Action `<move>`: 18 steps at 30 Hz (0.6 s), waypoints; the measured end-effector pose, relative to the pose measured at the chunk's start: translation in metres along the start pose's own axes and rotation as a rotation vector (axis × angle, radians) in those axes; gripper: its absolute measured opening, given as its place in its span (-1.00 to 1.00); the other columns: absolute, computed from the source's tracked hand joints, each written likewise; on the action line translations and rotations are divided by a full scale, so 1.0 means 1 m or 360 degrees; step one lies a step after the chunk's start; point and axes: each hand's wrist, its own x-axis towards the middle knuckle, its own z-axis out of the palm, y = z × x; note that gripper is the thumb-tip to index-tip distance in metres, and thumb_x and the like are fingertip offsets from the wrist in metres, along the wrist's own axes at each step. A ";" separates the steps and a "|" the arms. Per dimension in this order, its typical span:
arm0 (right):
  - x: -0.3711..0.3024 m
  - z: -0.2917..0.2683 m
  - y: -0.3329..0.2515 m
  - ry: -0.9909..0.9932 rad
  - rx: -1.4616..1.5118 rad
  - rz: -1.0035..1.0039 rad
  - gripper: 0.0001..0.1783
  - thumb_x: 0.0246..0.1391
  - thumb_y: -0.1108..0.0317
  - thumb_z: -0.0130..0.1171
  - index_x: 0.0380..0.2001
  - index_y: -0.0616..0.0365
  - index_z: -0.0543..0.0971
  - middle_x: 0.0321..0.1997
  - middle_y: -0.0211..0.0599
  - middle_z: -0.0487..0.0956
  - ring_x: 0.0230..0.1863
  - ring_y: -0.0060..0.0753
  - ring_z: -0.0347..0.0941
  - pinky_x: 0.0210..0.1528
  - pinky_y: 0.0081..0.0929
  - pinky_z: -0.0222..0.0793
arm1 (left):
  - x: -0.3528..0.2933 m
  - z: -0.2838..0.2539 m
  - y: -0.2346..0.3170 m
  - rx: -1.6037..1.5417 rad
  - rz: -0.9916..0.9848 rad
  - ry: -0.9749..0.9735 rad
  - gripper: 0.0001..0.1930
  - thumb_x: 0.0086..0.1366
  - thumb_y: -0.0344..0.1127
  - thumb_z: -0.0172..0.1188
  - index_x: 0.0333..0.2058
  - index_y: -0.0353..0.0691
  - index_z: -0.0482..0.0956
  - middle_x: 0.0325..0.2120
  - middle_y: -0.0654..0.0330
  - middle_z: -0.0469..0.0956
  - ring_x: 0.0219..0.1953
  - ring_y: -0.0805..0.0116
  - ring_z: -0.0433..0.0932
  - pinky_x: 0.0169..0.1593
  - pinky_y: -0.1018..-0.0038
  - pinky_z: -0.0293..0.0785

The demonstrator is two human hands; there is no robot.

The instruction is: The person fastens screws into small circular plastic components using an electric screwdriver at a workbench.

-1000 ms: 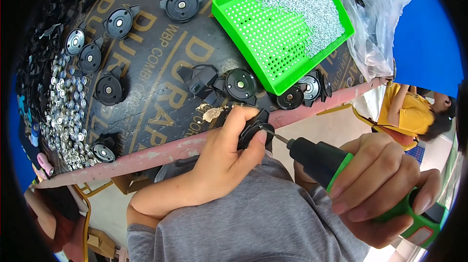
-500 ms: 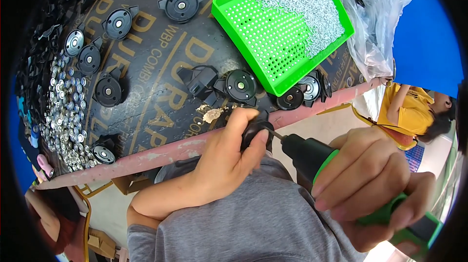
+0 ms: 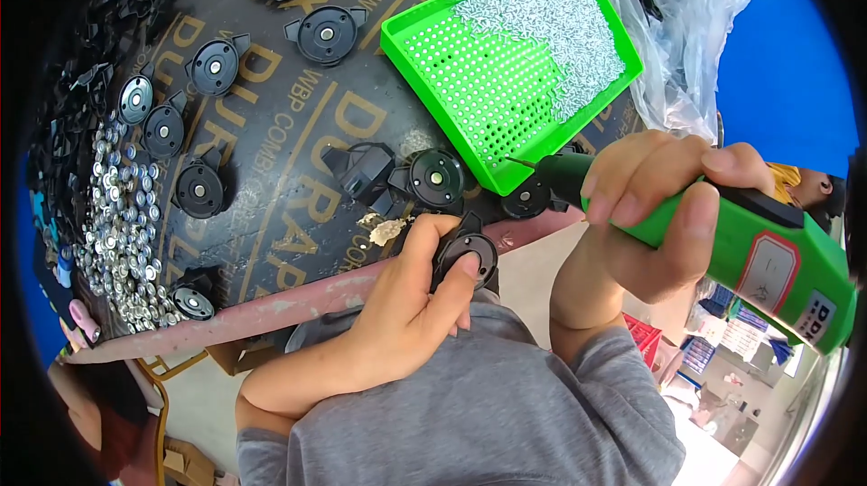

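My left hand point(image 3: 393, 319) grips a black round plastic part point(image 3: 483, 256) with side lugs at the table's near edge, the thumb pressed on its disc face. Held in my right hand point(image 3: 673, 206) is a green and black electric screwdriver point(image 3: 722, 247). Its thin bit points left, over the near corner of a green perforated tray point(image 3: 479, 70), apart from the part. Small silver screws point(image 3: 587, 48) are heaped in the tray's far right portion. Just beyond my left hand sit another round part point(image 3: 436, 177) and an angular black piece point(image 3: 366, 170).
Several similar round parts point(image 3: 327, 34) are scattered over the dark printed board. Shiny metal discs point(image 3: 122, 224) pile up on the left, beside a heap of black pieces point(image 3: 77, 98). A clear plastic bag point(image 3: 686, 25) lies right of the tray. Other people show at both sides.
The screwdriver has left the part in my left hand and swung up to the tray's near corner. My left hand has turned the part's disc face into view.
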 end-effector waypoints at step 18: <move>-0.002 -0.002 -0.064 -0.0005 0.0519 -0.0151 -0.69 0.10 0.34 0.12 -0.18 0.27 0.30 -0.69 -0.43 0.44 -0.76 -0.55 0.37 -0.61 -0.56 0.47 | 0.000 0.005 -0.003 -0.0042 0.0113 0.0124 -0.72 0.44 -0.32 -0.13 0.03 -0.28 0.12 -0.43 0.21 0.38 -0.60 0.56 0.41 -0.56 0.61 0.34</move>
